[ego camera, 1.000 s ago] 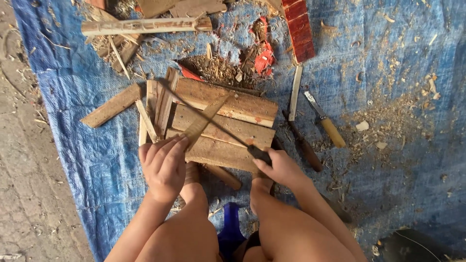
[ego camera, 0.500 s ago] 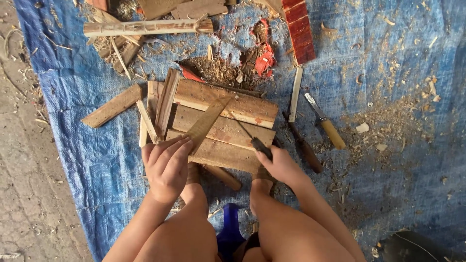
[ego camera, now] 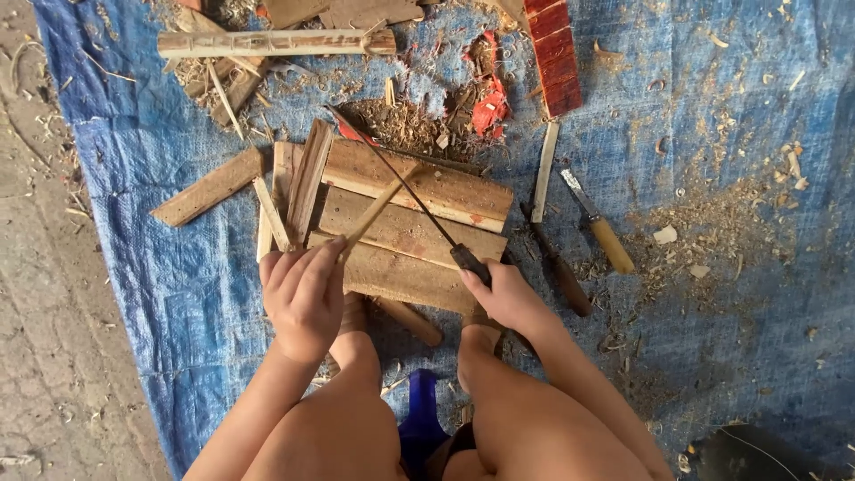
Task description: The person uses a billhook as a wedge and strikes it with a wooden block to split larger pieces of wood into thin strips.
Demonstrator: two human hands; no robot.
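Head view: my left hand [ego camera: 305, 298] pinches one stick [ego camera: 378, 207], my right hand [ego camera: 508, 298] grips one knife [ego camera: 419, 207], over three planks [ego camera: 405, 227] mid-tarp [ego camera: 712, 356].

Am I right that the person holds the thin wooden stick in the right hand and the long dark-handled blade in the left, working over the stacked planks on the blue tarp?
Not quite: the hands are swapped. In the head view the left hand holds the thin wooden stick, and the right hand grips the long dark-handled blade. They are indeed over the stacked planks on the blue tarp.
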